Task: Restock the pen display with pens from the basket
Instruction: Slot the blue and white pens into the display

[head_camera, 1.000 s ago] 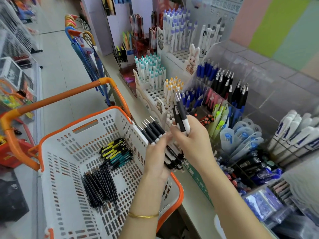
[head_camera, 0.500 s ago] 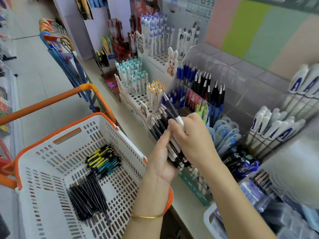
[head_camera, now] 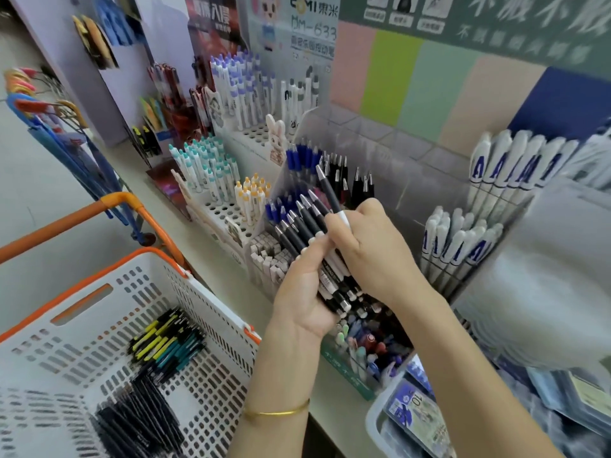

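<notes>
Pens [head_camera: 302,223] black, white-ended, silver-tipped; left hand [head_camera: 302,292] grips bundle, right hand [head_camera: 372,249] pinches one.

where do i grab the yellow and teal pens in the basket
Across the middle of the barrels, from straight above through the open top. The yellow and teal pens lie flat, roughly parallel, on the basket floor, so a hand closing across them should gather the bunch. First free one: the left hand holds the black pens, the right hand pinches a single pen.
</notes>
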Available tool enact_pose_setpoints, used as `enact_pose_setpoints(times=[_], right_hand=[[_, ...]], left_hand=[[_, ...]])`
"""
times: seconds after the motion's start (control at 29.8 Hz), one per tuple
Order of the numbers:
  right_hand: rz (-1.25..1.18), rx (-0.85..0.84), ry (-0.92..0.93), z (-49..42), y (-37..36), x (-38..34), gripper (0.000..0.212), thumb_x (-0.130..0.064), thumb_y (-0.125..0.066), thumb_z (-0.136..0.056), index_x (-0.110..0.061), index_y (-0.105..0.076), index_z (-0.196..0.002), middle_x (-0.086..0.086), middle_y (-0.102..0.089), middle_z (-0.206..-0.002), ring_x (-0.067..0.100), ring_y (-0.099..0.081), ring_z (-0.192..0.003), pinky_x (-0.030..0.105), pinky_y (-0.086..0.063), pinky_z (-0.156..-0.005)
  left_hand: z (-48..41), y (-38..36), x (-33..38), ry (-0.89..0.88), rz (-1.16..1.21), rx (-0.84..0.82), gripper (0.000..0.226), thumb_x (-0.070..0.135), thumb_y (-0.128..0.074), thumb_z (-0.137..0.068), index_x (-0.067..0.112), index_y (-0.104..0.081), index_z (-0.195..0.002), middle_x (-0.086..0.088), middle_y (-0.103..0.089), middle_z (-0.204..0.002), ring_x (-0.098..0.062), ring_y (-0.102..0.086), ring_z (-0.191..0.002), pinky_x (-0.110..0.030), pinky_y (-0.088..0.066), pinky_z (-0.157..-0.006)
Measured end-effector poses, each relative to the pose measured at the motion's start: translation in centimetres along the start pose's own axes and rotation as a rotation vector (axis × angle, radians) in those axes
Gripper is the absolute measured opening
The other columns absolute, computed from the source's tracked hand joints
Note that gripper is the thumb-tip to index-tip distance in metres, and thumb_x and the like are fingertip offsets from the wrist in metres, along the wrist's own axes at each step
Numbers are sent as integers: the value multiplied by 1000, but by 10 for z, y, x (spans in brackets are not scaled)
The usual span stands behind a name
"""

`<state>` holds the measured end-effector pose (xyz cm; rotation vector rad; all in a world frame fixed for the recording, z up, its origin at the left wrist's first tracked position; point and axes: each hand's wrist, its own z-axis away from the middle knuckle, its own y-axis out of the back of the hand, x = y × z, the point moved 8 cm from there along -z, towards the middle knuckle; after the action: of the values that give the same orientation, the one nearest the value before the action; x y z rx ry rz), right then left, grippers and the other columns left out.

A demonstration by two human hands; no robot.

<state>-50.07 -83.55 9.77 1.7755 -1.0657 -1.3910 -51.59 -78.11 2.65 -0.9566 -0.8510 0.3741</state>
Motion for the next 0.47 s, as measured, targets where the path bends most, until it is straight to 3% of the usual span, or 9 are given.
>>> enact_pose_setpoints(times=[0.07, 0.13, 0.17, 0.2, 0.34, 0.47], right_hand=[[-160, 18, -43, -3, 2, 7, 25, -34, -30, -90, -28, -35, -66, -2, -36, -71, 15, -37, -75, 32, -30, -58], [-318, 108, -86, -4, 8, 14, 16, -34, -42, -93, -40, -42, -78, -11, -38, -78, 4, -39, -75, 25, -30, -62], [-365, 154, -96, -3, 12, 16, 4, -32, -48, -93, -35, -49, -91, -14, -42, -82, 1, -41, -75, 21, -31, -63], [-384, 210, -102, -2, 17, 18, 7, -30, -52, -92, -28, -53, -99, -14, -45, -84, 1, -43, -74, 17, -32, -63], [-397, 312, -103, -2, 30, 19, 5, -23, -58, -91, -19, -60, -92, -4, -55, -88, 1, -50, -81, 9, -38, -69], [-440, 313, -137, -3, 37, 24, 6, -19, -57, -93, -19, -62, -92, -4, -61, -87, 7, -55, -83, 19, -43, -74]], left_hand=[[-4, -3, 0, 4, -3, 2, 26, 26, -59, -87, 8, -69, -102, -12, -73, -91, -22, -72, -83, -34, -60, -67], [-7, -5, 0, 13, -8, -1, 24, 26, -54, -95, 9, -68, -105, -11, -73, -90, -22, -72, -82, -33, -60, -65], [-9, -6, 1, 15, -16, -4, 24, 25, -53, -96, 9, -68, -105, -11, -73, -91, -23, -72, -83, -34, -60, -67], [-11, -8, 2, 15, -26, -9, 25, 25, -53, -95, 9, -68, -106, -12, -72, -93, -23, -72, -85, -35, -60, -70], [-15, -17, 4, -1, -65, -28, 29, 25, -61, -83, 8, -70, -104, -13, -72, -97, -25, -70, -90, -41, -55, -83], [-22, -22, 5, -7, -99, -25, 33, 24, -69, -72, 7, -72, -99, -15, -72, -94, -28, -71, -86, -42, -58, -77]])
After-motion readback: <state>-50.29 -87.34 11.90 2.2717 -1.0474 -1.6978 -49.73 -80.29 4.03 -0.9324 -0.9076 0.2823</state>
